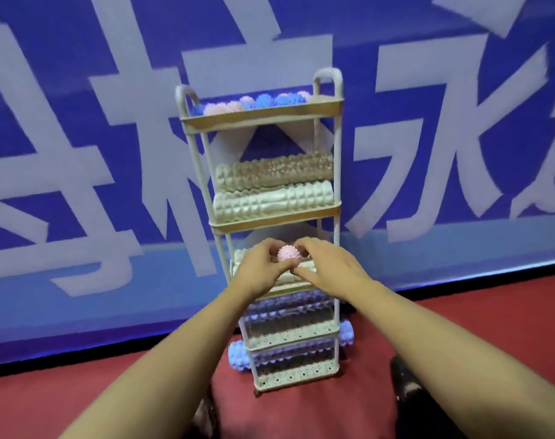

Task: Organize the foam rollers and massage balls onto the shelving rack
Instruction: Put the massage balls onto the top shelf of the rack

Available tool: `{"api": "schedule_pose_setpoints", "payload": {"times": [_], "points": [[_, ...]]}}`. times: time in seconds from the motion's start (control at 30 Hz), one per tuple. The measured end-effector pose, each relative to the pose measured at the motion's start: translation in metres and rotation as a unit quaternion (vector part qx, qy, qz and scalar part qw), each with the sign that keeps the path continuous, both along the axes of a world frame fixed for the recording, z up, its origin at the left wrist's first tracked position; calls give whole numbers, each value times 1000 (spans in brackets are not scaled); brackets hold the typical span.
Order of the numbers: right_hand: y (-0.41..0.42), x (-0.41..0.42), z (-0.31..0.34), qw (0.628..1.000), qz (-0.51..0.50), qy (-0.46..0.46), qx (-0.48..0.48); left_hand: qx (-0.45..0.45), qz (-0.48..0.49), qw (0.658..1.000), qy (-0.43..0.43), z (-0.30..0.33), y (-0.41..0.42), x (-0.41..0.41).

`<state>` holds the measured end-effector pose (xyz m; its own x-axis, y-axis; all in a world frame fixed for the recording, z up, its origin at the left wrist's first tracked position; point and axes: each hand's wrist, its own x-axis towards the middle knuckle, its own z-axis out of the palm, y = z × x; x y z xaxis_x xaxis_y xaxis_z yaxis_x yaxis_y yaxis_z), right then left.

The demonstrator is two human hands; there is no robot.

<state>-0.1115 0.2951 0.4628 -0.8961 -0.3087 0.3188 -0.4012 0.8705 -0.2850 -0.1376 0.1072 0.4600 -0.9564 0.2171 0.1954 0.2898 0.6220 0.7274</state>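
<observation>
Pink spiky ball pinched between both hands, before rack's third shelf.

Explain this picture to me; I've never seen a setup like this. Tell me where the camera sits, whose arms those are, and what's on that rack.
There is no machine here. The camera is worn on a person's head and looks forward and down, so the two bare arms are that person's own. The left hand and right hand meet in front of a tall rack that stands on a red floor against a blue banner. Together they pinch one pink spiky ball. The top shelf holds a row of pink and blue balls. The shelves below hold ridged foam rollers, pale higher up and bluish lower down. One blue roller lies on the floor behind the rack, its ends poking out on both sides.
</observation>
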Motion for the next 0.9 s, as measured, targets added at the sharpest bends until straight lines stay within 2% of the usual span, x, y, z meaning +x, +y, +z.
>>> {"api": "schedule_pose_setpoints", "payload": {"times": [0.13,0.23,0.37,0.5,0.57,0.67,0.9], "points": [[-3,-11,85,995,7,97,20,-8,6,994,111,89,-5,-8],[-2,-26,145,984,10,172,34,-21,26,977,211,155,-6,-17],[4,-54,208,973,-24,223,59,-26,51,962,267,223,-7,-45],[11,-85,236,974,-54,216,49,-18,81,961,264,267,-4,-75],[12,-98,242,976,-61,199,65,-56,97,961,251,276,-3,-93],[13,-111,242,976,-66,188,86,-124,102,965,208,277,-1,-113],[12,-130,226,978,-59,186,71,-164,103,965,176,270,2,-138]]}}
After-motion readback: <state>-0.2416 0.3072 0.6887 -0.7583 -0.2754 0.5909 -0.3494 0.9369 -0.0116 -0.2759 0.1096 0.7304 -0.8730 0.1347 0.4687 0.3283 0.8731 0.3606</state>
